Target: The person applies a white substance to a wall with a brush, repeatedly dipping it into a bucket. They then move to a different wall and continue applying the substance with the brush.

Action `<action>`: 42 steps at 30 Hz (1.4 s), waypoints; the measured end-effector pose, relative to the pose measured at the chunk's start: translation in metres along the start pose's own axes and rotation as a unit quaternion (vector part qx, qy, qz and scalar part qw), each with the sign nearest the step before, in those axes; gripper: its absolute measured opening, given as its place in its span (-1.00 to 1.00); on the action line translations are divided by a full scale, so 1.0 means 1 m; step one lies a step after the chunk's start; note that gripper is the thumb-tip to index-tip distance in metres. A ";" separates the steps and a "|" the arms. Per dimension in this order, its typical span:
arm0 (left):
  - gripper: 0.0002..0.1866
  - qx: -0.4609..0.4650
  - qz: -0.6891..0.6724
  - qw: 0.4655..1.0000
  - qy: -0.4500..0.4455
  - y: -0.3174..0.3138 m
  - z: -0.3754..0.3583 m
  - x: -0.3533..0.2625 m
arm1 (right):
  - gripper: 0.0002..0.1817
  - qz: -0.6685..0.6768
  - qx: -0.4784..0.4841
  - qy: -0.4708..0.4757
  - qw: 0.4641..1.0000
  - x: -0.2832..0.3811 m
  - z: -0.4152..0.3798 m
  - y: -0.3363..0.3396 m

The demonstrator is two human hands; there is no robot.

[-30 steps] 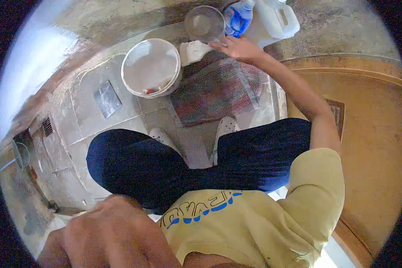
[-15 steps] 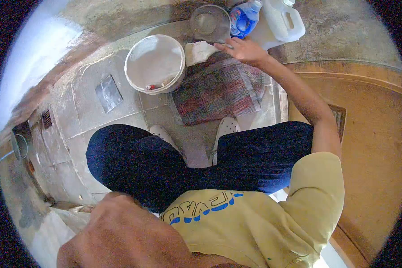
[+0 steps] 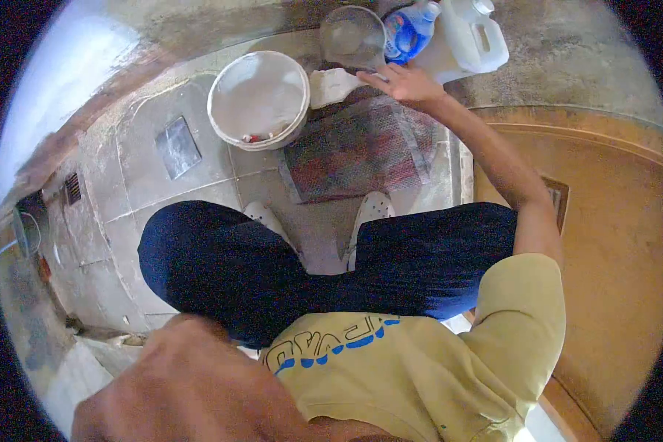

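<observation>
I squat over a tiled floor in dark trousers and white shoes (image 3: pixel 372 210). My right hand (image 3: pixel 407 82) is stretched out to the far edge of a red and green woven mat (image 3: pixel 357 151), fingers spread, resting there beside a crumpled white cloth (image 3: pixel 330 85). Just beyond it stand a clear glass bowl (image 3: pixel 352 37) and a bottle with a blue label (image 3: pixel 411 29). My left hand or forearm (image 3: pixel 191 383) fills the lower left, very close and blurred; its fingers are hidden.
A white bucket (image 3: pixel 258 99) with a small red item inside stands left of the mat. A white plastic jug (image 3: pixel 473 37) sits behind the bottle. A metal floor plate (image 3: pixel 177 147) and a vent grille (image 3: pixel 74 188) lie left. An orange-brown wooden surface (image 3: pixel 611 221) borders the right.
My right hand has edged a little farther along the mat's far edge toward the bowl and bottle. The view has shifted slightly; the left arm stays close to the camera.
</observation>
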State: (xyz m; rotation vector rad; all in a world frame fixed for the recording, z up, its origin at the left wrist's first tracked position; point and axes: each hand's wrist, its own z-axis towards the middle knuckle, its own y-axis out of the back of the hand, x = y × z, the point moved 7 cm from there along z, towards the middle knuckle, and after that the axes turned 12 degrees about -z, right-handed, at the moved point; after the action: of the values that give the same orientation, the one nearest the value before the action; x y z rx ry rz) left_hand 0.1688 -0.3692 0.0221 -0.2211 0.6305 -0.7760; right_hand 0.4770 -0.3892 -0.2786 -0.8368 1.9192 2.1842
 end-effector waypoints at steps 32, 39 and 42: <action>-0.81 -0.565 -0.070 0.821 -0.040 0.067 -0.019 -0.009 | -0.27 0.090 -0.157 -0.085 0.980 -0.036 0.040 0.077; -0.75 -0.547 -0.197 0.782 0.226 0.037 -0.018 0.106 | -0.68 0.446 0.006 -0.172 0.878 -0.025 0.102 0.065; -0.70 -0.523 -0.155 0.810 0.214 0.033 -0.015 0.120 | -0.64 0.431 0.067 -0.207 0.876 -0.044 0.113 0.051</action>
State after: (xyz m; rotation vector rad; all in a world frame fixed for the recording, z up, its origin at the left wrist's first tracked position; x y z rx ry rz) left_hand 0.2439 -0.4303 -0.0571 -1.2162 1.4536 -0.7192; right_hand 0.4558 -0.2805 -0.2081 0.6216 2.4023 2.2689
